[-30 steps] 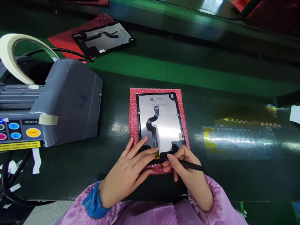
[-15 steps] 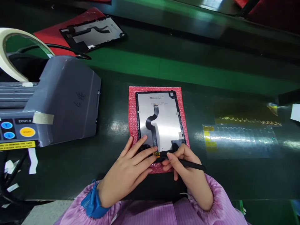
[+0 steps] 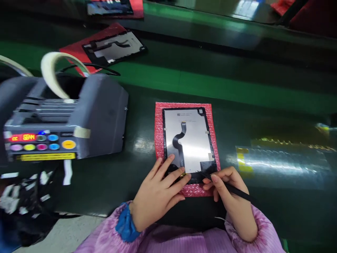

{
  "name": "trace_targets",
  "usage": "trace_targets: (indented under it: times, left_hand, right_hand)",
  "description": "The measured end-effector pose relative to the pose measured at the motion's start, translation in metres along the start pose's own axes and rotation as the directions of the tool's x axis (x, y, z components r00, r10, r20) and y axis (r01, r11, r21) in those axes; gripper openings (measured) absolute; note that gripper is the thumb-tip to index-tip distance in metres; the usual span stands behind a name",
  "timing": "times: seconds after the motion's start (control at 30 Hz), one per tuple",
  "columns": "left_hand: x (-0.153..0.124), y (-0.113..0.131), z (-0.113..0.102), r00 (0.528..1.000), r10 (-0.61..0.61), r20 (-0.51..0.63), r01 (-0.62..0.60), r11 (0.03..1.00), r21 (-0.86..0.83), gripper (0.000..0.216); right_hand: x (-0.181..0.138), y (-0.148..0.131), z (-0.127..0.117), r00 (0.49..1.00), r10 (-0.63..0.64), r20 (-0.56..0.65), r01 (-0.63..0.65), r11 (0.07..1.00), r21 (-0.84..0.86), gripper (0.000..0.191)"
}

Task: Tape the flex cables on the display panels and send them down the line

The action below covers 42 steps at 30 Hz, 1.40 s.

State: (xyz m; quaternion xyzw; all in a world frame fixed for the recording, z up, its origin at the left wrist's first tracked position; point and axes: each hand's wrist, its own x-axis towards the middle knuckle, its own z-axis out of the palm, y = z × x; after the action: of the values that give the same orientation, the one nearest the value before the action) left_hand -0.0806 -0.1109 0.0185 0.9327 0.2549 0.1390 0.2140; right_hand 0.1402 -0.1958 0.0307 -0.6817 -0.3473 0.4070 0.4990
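The left hand [image 3: 159, 189] covers the near left corner of a display panel [image 3: 196, 147] and the lower end of its black ribbon cable [image 3: 177, 141], so how the cable joins there is hard to see. The fine print near the panel's far edge is too small to read. The tip of a slim black tool [image 3: 238, 190] blurs against the panel's dark near border; whether it touches cannot be told, nor what kind of tool it is, and its rear end fades into the dark desk [image 3: 140, 165]. Toward the desk's left end, a tape dispenser [image 3: 105, 119] is cut off by the side of the view, and at the far left a third panel [image 3: 109, 7] is cropped at the top, beyond a second panel [image 3: 134, 44] that lies whole. The display panel lies silver side up on a pink bubble sheet [image 3: 159, 133], near the middle of the desk's near edge. The left grip is spread, fingers apart, laid over the panel rather than clasping it. The right hand [image 3: 231, 189] has its grip pinched on the tool, just beside the panel's near right corner. Farther toward the desk's right end lies a glossy clear film [image 3: 284, 163], its outline washed out by glare.
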Motion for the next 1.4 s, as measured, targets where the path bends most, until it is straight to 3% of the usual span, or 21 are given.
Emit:
trace_targets:
  times: [0.1,0.17,0.23,0.3,0.37,0.43,0.47,0.53,0.57,0.6,0.63,0.7,0.73,0.77,0.83,0.9,0.97,1.13,1.23,1.4]
  left_hand:
    - [-0.017,0.002,-0.008,0.991,-0.103,-0.085,0.079,0.963,-0.257,0.053]
    - [-0.035,-0.004,-0.018,0.923,-0.309,-0.229,0.125,0.804,-0.581,0.046]
    - [-0.055,-0.013,-0.030,0.758,-0.585,-0.287,0.070,0.511,-0.857,0.036]
    - [-0.071,-0.026,-0.044,0.568,-0.793,-0.220,-0.027,0.250,-0.968,0.035]
    - [-0.080,-0.036,-0.058,0.405,-0.904,-0.141,-0.068,0.124,-0.990,0.044]
    - [-0.080,-0.040,-0.066,0.278,-0.947,-0.162,-0.092,0.142,-0.986,0.039]
    - [-0.077,-0.039,-0.068,0.238,-0.949,-0.206,-0.108,0.186,-0.977,0.034]
    - [-0.067,-0.031,-0.063,0.205,-0.925,-0.319,-0.154,0.292,-0.944,0.027]
    - [-0.061,-0.024,-0.056,0.220,-0.906,-0.362,-0.168,0.330,-0.929,0.025]
    - [-0.055,-0.016,-0.048,0.273,-0.881,-0.386,-0.167,0.351,-0.921,0.020]
    - [-0.048,-0.007,-0.039,0.349,-0.852,-0.390,-0.154,0.359,-0.921,0.015]
    - [-0.036,0.012,-0.021,0.598,-0.724,-0.344,-0.067,0.382,-0.922,0.012]
    - [-0.030,0.020,-0.014,0.694,-0.651,-0.308,-0.014,0.416,-0.909,0.018]
    - [-0.025,0.026,-0.008,0.772,-0.575,-0.271,0.039,0.469,-0.882,0.022]
    - [-0.016,0.035,-0.003,0.856,-0.468,-0.218,0.112,0.580,-0.807,0.026]
    - [-0.010,0.037,-0.004,0.897,-0.403,-0.184,0.141,0.654,-0.744,0.025]
    - [-0.006,0.035,-0.006,0.908,-0.382,-0.171,0.150,0.678,-0.719,0.024]
    - [-0.003,0.022,-0.011,0.856,-0.480,-0.191,0.261,0.720,-0.643,0.028]
    - [0.000,0.014,-0.016,0.833,-0.482,-0.273,0.302,0.809,-0.505,0.028]
    - [0.006,0.002,-0.024,0.837,-0.398,-0.376,0.300,0.908,-0.293,0.029]
  right_hand:
    - [-0.001,0.007,0.000,1.000,-0.013,0.011,0.013,1.000,0.005,0.023]
    - [-0.001,0.010,-0.001,0.999,-0.030,0.023,0.030,0.999,0.033,0.021]
    - [-0.001,0.013,-0.002,0.998,-0.051,0.028,0.048,0.995,0.088,0.019]
    - [0.000,0.015,-0.001,0.997,-0.076,0.029,0.072,0.988,0.138,0.024]
    - [0.000,0.016,0.000,0.994,-0.098,0.039,0.091,0.985,0.145,0.027]
    - [-0.001,0.015,0.000,0.992,-0.109,0.058,0.101,0.987,0.128,0.026]
    - [-0.002,0.013,0.000,0.991,-0.118,0.056,0.110,0.986,0.128,0.026]
    - [-0.004,0.007,0.001,0.986,-0.166,0.023,0.160,0.974,0.160,0.026]
    - [-0.005,0.003,0.001,0.980,-0.199,-0.006,0.197,0.963,0.183,0.026]
    - [-0.005,-0.002,0.001,0.972,-0.232,-0.031,0.234,0.951,0.203,0.025]
    - [-0.005,-0.009,0.002,0.965,-0.258,-0.044,0.262,0.942,0.210,0.024]
    - [-0.001,-0.023,0.005,0.962,-0.271,0.027,0.263,0.949,0.173,0.022]
    - [0.002,-0.030,0.007,0.959,-0.265,0.101,0.250,0.958,0.144,0.019]
    - [0.005,-0.037,0.010,0.950,-0.251,0.184,0.233,0.966,0.115,0.017]
    - [0.013,-0.050,0.015,0.925,-0.214,0.314,0.197,0.977,0.084,0.027]
    - [0.022,-0.061,0.020,0.914,-0.166,0.370,0.152,0.986,0.067,0.037]
    - [0.031,-0.069,0.022,0.905,-0.124,0.407,0.125,0.992,0.023,0.041]
    - [0.057,-0.083,0.026,0.907,-0.139,0.397,0.142,0.990,0.022,0.044]
    - [0.075,-0.077,0.035,0.911,-0.134,0.390,0.125,0.991,0.048,0.043]
    - [0.096,-0.045,0.059,0.882,-0.147,0.447,0.172,0.985,-0.016,0.040]
